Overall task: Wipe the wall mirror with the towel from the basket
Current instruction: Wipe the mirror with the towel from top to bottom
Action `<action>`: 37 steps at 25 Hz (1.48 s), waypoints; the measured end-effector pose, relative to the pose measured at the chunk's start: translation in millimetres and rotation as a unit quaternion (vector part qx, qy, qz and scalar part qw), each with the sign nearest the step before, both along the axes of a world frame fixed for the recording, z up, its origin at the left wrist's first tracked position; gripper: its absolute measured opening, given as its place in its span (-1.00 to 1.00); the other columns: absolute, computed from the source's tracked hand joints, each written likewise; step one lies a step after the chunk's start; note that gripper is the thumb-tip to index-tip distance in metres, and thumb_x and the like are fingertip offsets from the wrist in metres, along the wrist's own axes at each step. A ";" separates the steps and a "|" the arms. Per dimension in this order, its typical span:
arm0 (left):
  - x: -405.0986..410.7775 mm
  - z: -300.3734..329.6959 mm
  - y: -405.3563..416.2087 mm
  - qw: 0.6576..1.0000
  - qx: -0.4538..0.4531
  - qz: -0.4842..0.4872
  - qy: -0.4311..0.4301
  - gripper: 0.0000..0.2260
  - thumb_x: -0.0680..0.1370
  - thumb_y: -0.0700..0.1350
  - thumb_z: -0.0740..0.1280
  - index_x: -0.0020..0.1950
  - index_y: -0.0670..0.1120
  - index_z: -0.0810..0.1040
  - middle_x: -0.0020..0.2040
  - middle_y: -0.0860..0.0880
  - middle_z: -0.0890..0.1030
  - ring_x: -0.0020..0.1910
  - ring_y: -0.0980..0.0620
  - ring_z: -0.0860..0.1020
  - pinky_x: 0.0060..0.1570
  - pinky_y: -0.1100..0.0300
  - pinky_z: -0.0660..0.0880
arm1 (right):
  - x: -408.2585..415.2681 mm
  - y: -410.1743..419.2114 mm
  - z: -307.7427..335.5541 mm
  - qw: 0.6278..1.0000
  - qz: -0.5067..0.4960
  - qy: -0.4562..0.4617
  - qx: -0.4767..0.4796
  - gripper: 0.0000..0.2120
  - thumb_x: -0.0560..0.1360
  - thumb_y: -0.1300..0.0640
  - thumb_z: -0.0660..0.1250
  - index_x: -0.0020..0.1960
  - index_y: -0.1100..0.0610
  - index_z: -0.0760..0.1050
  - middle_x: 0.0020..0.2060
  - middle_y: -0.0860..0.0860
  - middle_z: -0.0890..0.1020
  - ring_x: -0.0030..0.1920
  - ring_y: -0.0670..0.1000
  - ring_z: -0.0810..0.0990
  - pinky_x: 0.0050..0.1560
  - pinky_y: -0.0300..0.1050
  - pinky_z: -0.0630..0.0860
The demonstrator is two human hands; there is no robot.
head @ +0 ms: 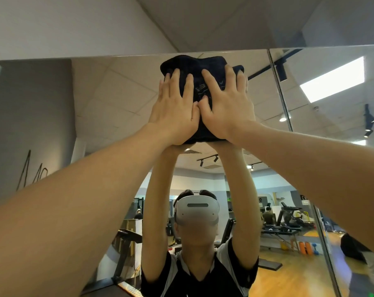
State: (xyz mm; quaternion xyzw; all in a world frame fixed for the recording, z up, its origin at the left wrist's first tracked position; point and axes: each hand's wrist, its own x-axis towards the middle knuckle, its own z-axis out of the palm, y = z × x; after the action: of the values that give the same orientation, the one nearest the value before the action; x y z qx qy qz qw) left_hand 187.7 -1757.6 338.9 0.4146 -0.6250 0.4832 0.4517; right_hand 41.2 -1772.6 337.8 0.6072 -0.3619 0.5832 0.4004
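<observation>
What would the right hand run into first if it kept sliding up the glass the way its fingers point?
Probably the mirror's top edge. The right hand lies flat on the dark towel, fingers pointing up, and the towel's upper rim already sits just below that edge, with wall above.

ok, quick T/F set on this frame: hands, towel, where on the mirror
1. Both hands press the towel flat against the mirror. True.
2. The towel is white. False: it is dark, near black.
3. The towel sits near the mirror's top edge. True.
4. Only the left hand touches the towel. False: the right hand is on it too, thumbs side by side.
5. The towel hangs loose from one corner. False: it is bunched under open palms.
</observation>
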 end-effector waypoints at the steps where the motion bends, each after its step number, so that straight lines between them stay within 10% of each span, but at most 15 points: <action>1: 9.0 0.9 1.0 1.000 0.001 0.000 -0.001 -0.42 0.72 0.04 0.03 0.68 -0.15 -0.04 0.66 -0.27 -0.08 0.64 -0.27 -0.11 0.61 -0.18 0.01 | 9.0 0.3 0.2 1.000 0.001 -0.002 -0.001 -0.39 0.65 -0.12 0.11 0.67 -0.10 0.08 0.65 0.21 0.03 0.63 0.31 -0.07 0.61 0.29 0.08; 37: 359.9 9.1 30.2 0.998 -0.004 0.051 0.042 -0.44 0.73 0.03 0.03 0.68 -0.11 -0.04 0.67 -0.20 -0.07 0.64 -0.29 -0.09 0.55 -0.20 0.10 | 362.1 19.2 16.2 0.998 0.004 0.035 -0.044 -0.40 0.65 -0.14 0.03 0.66 -0.02 0.12 0.64 0.27 0.06 0.63 0.36 -0.04 0.63 0.24 -0.13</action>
State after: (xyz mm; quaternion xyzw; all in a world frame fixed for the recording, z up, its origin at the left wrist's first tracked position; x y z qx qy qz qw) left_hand 547.6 -1727.4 348.0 0.4644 -0.5814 0.4900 0.4542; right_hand 403.4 -1753.3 354.0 0.6103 -0.3189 0.5787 0.4370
